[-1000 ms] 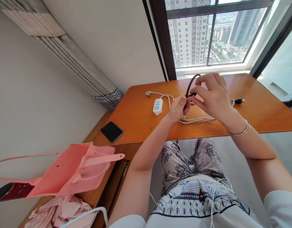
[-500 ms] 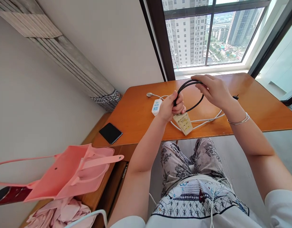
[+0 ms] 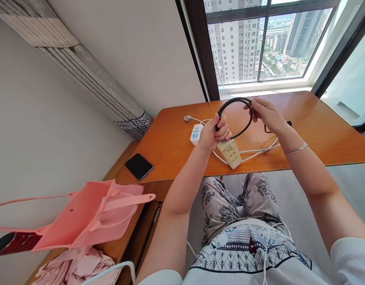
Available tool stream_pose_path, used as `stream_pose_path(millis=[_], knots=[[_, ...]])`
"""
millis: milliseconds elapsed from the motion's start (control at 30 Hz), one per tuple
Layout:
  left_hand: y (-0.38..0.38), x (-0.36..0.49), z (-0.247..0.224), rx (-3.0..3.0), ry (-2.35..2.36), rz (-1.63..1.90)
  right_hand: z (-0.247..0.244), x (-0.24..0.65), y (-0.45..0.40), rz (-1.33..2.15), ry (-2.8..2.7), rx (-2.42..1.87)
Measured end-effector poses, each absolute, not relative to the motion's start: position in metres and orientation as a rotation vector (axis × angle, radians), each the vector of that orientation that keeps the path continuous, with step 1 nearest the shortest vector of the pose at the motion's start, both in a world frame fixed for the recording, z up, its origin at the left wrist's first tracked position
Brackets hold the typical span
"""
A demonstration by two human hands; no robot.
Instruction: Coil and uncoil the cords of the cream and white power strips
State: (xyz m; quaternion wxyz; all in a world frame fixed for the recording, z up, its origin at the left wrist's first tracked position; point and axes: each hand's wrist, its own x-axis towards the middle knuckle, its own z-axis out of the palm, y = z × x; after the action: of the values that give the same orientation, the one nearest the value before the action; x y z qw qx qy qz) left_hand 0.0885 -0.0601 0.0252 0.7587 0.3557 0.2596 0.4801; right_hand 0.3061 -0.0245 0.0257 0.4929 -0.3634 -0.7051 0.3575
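Note:
A black power cord (image 3: 233, 100) is looped in a ring between my two hands above the table. My left hand (image 3: 217, 130) is closed round the left side of the loop. Just under it hangs or rests a yellowed power strip (image 3: 230, 153) with several sockets; I cannot tell whether it touches the tabletop. At the right side of the loop, my right hand (image 3: 265, 114) pinches the cord between thumb and fingers. The cord's black plug (image 3: 288, 123) shows partly behind my right wrist.
On the wooden table (image 3: 167, 146) lie a white power strip (image 3: 196, 134) with its white cable (image 3: 256, 152) and plug (image 3: 187, 118), and a black phone (image 3: 139, 166). A pink bag (image 3: 90, 217) stands at the left, above pink cloth (image 3: 75, 267). A window (image 3: 259, 47) is beyond.
My right hand has come down slightly and its fingers have closed on the loop's right side. The black cord forms a rounder ring, and its plug has shifted left.

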Motion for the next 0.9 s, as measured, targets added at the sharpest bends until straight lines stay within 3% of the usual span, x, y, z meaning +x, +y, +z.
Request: stream_pose_path(millis=[100,267,500,667,900], knots=[[-0.058,0.084,0.028,0.692,0.541,1.239,-0.006,0.311,-0.022,0.824,-1.694,-0.977],[-0.056,0.074,0.04,0.661,0.499,1.519,-0.047,0.324,-0.025,0.414,-2.06,-1.361],[-0.057,0.077,0.045,0.766,0.586,1.674,-0.034,0.329,-0.029,-0.266,-2.248,-1.697],[-0.054,0.076,0.041,0.829,0.64,1.754,-0.012,0.318,-0.044,-0.505,-2.322,-1.497],[-0.051,0.071,0.038,0.842,0.622,1.733,0.013,0.302,-0.05,-0.506,-2.505,-1.061]])
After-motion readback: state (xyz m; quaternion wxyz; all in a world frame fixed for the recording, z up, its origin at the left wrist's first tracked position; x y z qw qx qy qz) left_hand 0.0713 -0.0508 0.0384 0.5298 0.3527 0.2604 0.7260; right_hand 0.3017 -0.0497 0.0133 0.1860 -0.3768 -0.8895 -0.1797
